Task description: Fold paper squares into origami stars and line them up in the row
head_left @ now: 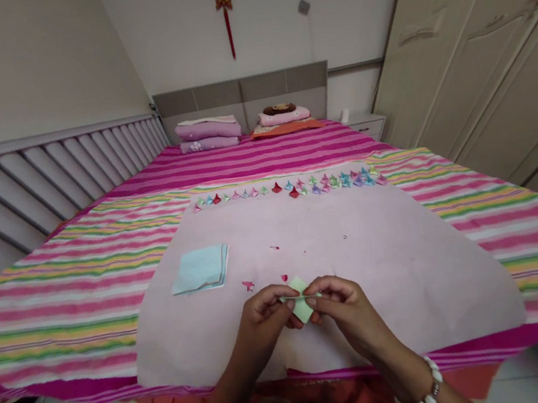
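Observation:
A small pale green paper square (pixel 301 299) is pinched between both hands just above the near part of a pale pink sheet (pixel 384 265) spread on the bed. My left hand (pixel 266 316) grips its left side with bent fingers. My right hand (pixel 340 305), with a white bead bracelet (pixel 424 397) at the wrist, grips its right side. The paper shows a fold across its middle.
A stack of light blue paper squares (pixel 201 269) lies to the left. A row of several small folded paper pieces (pixel 292 188) lines the far edge of the sheet. Tiny pink scraps (pixel 248 286) lie near the hands. Striped bedspread (pixel 74 284), folded bedding (pixel 208 134), wardrobe (pixel 478 42) at right.

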{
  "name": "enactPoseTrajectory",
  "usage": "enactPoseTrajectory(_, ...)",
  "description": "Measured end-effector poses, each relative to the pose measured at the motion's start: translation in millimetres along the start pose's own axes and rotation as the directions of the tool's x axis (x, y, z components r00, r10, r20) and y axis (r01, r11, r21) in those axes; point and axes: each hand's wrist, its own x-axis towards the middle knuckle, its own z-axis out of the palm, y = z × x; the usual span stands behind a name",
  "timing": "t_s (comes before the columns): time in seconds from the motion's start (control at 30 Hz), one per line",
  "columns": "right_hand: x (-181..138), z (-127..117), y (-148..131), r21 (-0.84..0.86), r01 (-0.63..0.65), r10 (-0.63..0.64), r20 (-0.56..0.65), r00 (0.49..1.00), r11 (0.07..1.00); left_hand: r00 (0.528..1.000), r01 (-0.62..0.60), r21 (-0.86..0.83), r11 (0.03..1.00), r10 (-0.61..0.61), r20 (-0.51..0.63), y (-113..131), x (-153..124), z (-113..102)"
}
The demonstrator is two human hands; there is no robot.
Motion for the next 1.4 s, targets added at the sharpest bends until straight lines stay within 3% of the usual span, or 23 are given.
enactPoseTrajectory(0.27, -1.6, -1.8, -4.6, -0.012, 0.050, -0.049, 0.058, 0.997, 0.999, 1.000, 0.005, -0.023, 1.000, -0.004, 0.011, 2.2, -2.0, -2.0)
enactPoseTrajectory(0.47, -4.9, -0.3, -9.1, -0.086, 0.086, -0.074, 0.132, 0.988, 0.993, 0.996, -0.016, 0.088, 0.996, 0.024, -0.087, 1.0, -1.9, 1.2)
enactPoseTrajectory(0.67, 0.9, 1.2, -2.6, -0.034, 0.009, -0.010, -0.036, 0.999, 0.999, 0.990, -0.015, 0.026, 1.000, 0.018, -0.137, -2.7, -1.6, 8.2)
enactPoseTrajectory(0.77, 3.5, 1.3, -0.7, -0.102, -0.028, 0.026, -0.020, 0.999, 0.994, 0.985, 0.001, -0.006, 1.000, -0.002, -0.171, -3.0, 0.1, 10.9)
enactPoseTrajectory(0.93, 3.5, 3.3, -2.9, -0.132, -0.011, 0.007, -0.029, 1.000, 0.991, 0.990, 0.082, -0.093, 0.992, -0.092, -0.103, -3.6, 1.5, 11.3)
enactPoseTrajectory(1.33, 4.0, 2.0, -2.2, -0.149, 0.016, -0.023, -0.046, 0.999, 0.989, 0.985, 0.052, 0.071, 0.996, -0.040, -0.167, -2.0, 2.9, 10.5)
enactPoseTrajectory(1.4, 4.5, 1.3, -1.9, -0.145, 0.017, -0.024, -0.050, 0.998, 0.989, 0.981, 0.066, 0.034, 0.997, -0.059, -0.184, -2.0, 3.2, 12.0)
